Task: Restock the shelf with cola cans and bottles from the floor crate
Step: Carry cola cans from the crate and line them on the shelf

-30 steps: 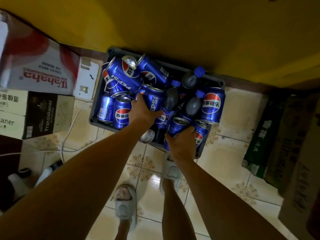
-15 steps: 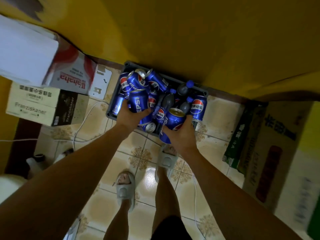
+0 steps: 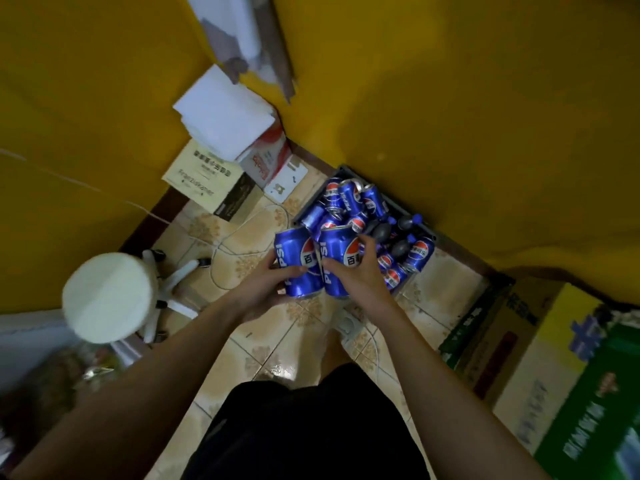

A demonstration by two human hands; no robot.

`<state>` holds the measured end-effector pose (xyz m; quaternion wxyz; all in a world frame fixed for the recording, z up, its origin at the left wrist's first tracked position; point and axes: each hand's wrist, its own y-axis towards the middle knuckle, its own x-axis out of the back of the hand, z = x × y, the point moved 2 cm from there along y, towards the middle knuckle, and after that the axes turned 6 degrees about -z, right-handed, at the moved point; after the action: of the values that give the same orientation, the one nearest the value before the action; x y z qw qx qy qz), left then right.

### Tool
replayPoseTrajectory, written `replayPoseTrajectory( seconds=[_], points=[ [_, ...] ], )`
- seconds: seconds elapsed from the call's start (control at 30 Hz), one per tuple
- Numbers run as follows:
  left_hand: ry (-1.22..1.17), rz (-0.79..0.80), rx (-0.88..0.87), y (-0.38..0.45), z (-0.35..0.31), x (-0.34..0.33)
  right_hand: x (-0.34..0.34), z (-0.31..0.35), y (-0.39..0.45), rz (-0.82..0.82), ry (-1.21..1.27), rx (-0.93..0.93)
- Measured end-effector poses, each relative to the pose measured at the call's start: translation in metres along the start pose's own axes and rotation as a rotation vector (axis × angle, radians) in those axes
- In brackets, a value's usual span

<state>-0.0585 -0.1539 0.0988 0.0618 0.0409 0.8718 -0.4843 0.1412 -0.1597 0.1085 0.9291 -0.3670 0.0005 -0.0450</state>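
Note:
A grey floor crate (image 3: 420, 221) sits against the yellow wall, filled with several blue cola cans (image 3: 349, 202) and dark cola bottles with blue caps (image 3: 403, 223). My left hand (image 3: 266, 289) grips one blue cola can (image 3: 296, 261), held above the tiled floor in front of the crate. My right hand (image 3: 360, 275) grips a second blue cola can (image 3: 337, 258) right beside the first; the two cans touch. No shelf is visible.
Stacked cardboard boxes (image 3: 207, 178) and white sheets (image 3: 225, 116) stand at the left by the wall. A white round stool (image 3: 110, 284) on wheels is at the lower left. Green and yellow cartons (image 3: 568, 375) line the right. A white cable (image 3: 242, 230) lies on the tiles.
Both hands have lifted a can each out of the crate and drawn them back toward me. The view has risen and pulled away from the crate.

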Motion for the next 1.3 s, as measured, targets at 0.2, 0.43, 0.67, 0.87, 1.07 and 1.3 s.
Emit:
replayPoseTrajectory(
  seconds=[0.2,0.43,0.67,0.87,1.07,1.3],
  points=[
    [-0.216,0.073,-0.111,-0.089,0.014,0.061,-0.071,0.021,-0.058,0.122,-0.060,0.113],
    [-0.439,-0.021,-0.309,-0.214,0.072,0.153,-0.194,0.017,-0.158,0.313,-0.275,0.271],
    [-0.568,-0.297,-0.597,-0.350,0.147,0.263,-0.337,-0.008,-0.285,0.598,-0.380,0.380],
    [-0.745,-0.523,-0.780,-0.465,0.220,0.332,-0.442,-0.039,-0.389,0.886,-0.406,0.397],
    [-0.925,-0.790,-0.886,-0.568,0.284,0.382,-0.531,-0.066,-0.496,1.209,-0.500,0.392],
    [-0.950,-1.076,-0.979,-0.672,0.358,0.448,-0.639,-0.111,-0.610,1.464,-0.608,0.512]
  ],
)
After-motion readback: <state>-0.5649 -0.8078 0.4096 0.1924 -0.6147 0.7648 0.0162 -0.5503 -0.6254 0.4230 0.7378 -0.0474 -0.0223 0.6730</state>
